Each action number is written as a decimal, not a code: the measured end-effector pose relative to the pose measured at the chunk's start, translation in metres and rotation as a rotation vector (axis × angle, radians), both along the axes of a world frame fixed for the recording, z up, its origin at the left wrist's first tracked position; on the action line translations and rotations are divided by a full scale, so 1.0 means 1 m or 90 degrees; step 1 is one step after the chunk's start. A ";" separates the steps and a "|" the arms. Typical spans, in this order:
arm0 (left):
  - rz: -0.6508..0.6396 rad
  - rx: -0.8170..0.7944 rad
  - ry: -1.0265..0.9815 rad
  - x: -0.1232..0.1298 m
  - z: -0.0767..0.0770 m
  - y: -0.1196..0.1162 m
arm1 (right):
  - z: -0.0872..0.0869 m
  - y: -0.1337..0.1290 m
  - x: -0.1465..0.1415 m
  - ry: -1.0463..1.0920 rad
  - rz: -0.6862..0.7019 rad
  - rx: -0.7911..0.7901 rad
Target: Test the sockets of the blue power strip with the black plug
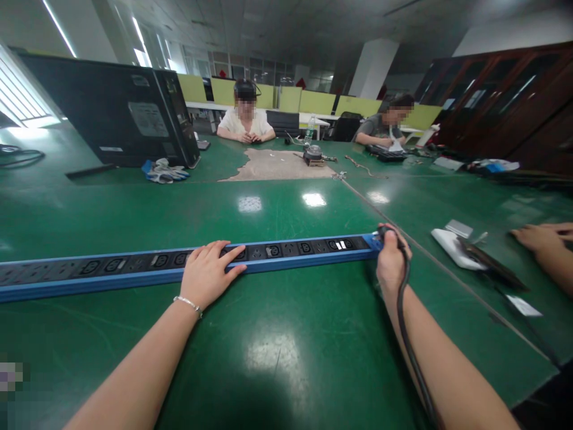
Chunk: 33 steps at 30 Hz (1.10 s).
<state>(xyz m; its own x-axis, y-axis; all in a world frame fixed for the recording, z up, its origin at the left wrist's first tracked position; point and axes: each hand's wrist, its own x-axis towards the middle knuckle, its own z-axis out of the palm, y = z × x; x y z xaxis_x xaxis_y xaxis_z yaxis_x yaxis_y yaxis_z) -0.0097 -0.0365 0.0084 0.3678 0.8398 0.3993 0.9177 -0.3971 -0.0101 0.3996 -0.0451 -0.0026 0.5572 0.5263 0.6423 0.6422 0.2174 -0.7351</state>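
A long blue power strip [289, 249] with a row of black sockets lies across the green table, running out of view on the left. My left hand [210, 267] rests flat on it near the middle, fingers spread. At the strip's right end, my right hand [392, 257] is closed round a black power plug [385, 232]. The plug is at the strip's end face; whether it is inserted there I cannot tell. From it a black cable [406, 322] hangs down along my right forearm.
A black computer tower [120, 113] lies at the back left, near work gloves [165, 171]. Two people [245, 119] sit across the table [277, 334]. To the right are a white device [456, 249] and another person's hands [537, 237]. A bottle [310, 130] stands at the back.
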 end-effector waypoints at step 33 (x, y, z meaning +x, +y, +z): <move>-0.009 -0.006 -0.031 0.000 -0.001 -0.001 | -0.007 0.000 -0.109 -0.300 0.016 -0.207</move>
